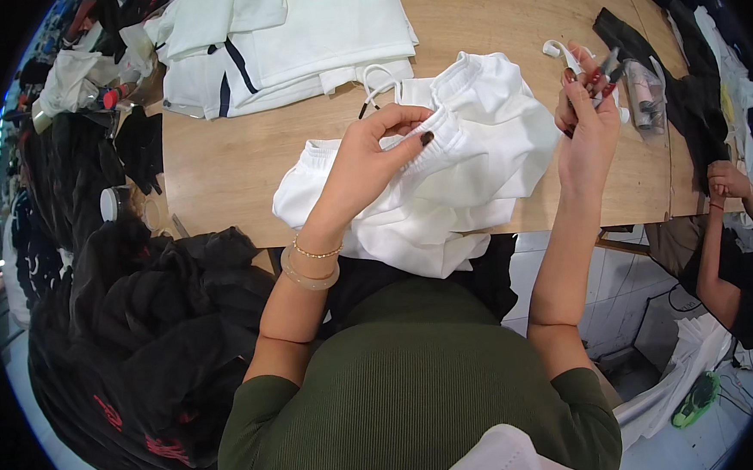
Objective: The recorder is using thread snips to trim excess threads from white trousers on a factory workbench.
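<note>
A white garment [484, 159] with gathered elastic edges lies bunched at the table's front edge, part of it hanging over. Pinched between the thumb and fingers of my left hand [380, 149] is one of its elastic edges. A white drawstring [371, 89] with dark tips loops out beside the cloth. To the right of the garment, my right hand [589, 110] is raised and closed around small thread snips [612, 69], their metal tips pointing up. A narrow white strip [552, 48] lies by those fingers; whether they hold it too, I cannot tell.
Folded white garments [304, 41] with dark stripes are stacked at the back left. A dark garment heap [142, 353] sits at my left. On the right are a clear plastic packet [646, 98], dark cloth [686, 87] and another person's hands [728, 181].
</note>
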A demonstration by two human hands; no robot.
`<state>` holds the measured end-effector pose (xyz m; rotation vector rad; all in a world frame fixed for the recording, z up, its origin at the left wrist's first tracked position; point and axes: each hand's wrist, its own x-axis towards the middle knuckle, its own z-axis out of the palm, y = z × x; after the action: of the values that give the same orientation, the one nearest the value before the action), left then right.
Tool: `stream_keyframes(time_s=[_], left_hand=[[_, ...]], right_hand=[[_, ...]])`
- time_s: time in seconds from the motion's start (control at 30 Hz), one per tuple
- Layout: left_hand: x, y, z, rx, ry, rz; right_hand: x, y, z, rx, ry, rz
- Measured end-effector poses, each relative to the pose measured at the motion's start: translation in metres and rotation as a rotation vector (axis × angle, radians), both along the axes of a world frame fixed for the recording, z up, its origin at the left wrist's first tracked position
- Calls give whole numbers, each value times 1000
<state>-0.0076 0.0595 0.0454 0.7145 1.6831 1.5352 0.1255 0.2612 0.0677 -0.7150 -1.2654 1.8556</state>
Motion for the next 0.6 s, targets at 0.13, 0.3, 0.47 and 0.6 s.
stream_keyframes(time_s=[0.13, 0.3, 0.47, 0.6], left_hand=[[0, -1, 6, 46, -133, -62], [-1, 0, 13, 133, -235, -81], [0, -2, 22, 161, -282, -58], [2, -2, 21, 165, -266, -19]], right_hand=[[-3, -9, 3, 222, -352, 144], [-21, -39, 8, 268, -107, 527], [-20, -29, 4, 527, -404, 713], [-25, -35, -10, 361, -298, 439]])
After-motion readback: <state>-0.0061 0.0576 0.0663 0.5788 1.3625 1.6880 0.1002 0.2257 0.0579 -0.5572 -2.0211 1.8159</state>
